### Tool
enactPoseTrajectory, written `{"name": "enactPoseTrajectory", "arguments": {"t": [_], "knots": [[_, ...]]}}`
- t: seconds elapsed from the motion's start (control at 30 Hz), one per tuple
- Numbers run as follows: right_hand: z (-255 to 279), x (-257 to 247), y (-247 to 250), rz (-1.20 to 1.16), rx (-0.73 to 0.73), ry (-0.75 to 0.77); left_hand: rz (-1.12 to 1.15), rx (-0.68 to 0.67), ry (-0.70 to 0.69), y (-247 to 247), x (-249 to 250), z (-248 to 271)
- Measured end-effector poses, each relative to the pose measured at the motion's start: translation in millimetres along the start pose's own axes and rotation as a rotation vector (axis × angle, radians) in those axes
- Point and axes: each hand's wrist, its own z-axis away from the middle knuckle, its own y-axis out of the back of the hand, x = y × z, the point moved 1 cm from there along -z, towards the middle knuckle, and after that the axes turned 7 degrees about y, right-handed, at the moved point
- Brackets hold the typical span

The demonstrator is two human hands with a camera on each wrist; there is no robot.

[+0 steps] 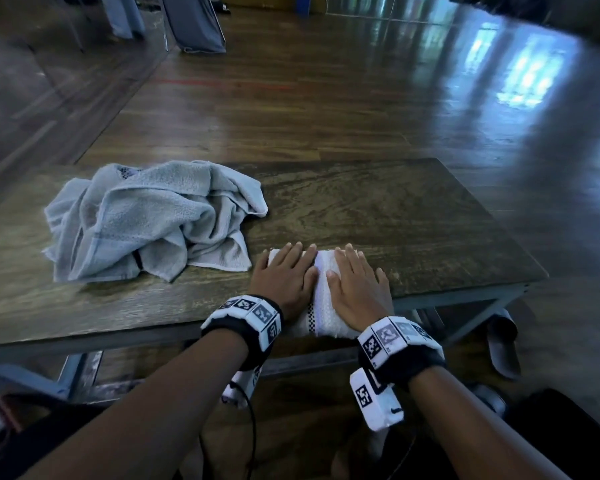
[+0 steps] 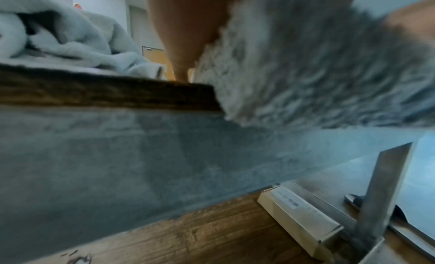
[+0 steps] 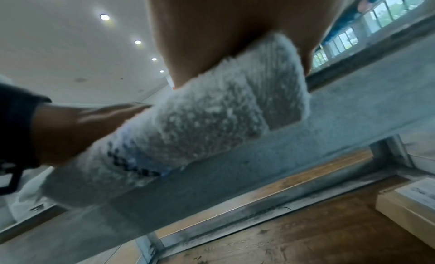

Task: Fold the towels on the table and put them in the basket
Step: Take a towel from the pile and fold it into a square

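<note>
While pressing flat at the near edge of worktop (image 1: 413, 216): left hand (image 1: 286, 271) and right hand (image 1: 355, 282) side by side, fingers straight and spread, palms down on folded white towel (image 1: 321, 306). Nothing pinched, just smoothing, by the look of it. Folded to a small thick pad, checkered band showing, near end slightly overhanging the worktop's near edge; seen from below in both wrist views, thick pile bunched under the palms. Judged as last pat-down of this fold.

Farther back, toward far left corner: grey towel (image 1: 149, 216) in a crumpled heap, not folded, near the white one but apart from it. Possibly more than one cloth in that heap, cannot tell.

Basket not in view anywhere, so no telling whether anything is in it yet.

Progress guess: one towel folded, not yet put away; grey heap untouched. Left to do: carry white towel to basket, then fold and put away the grey.

Beyond worktop: shiny wooden floor (image 1: 326, 98).
</note>
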Motion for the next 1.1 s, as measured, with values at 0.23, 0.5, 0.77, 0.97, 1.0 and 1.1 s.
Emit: {"name": "enactPoseTrajectory", "arguments": {"t": [0.23, 0.5, 0.77, 0.97, 1.0, 1.1], "knots": [[-9.4, 23.1, 1.0, -0.092, -0.062, -0.09, 0.016, -0.136, 0.085, 5.9, -16.9, -17.3], [-1.7, 36.8, 35.2, 0.001, 0.003, -0.249, -0.186, 0.124, 0.147, 44.9, -45.6, -12.3], [-1.8, 43.9, 44.2, -0.215, -0.205, -0.343, 0.033, -0.305, 0.311, 44.8, -46.3, -14.3], [-6.0, 34.9, 42.5, -0.357, -0.213, -0.297, 0.211, -0.217, 0.309, 29.2, -40.8, -17.2], [-7.0, 33.5, 42.9, -0.361, -0.211, -0.3, 0.23, -0.22, 0.321, 28.5, -38.4, -18.0], [-10.1, 31.8, 43.2, -0.37, -0.191, -0.309, 0.308, -0.236, 0.382, 29.6, -33.2, -23.6]]}}
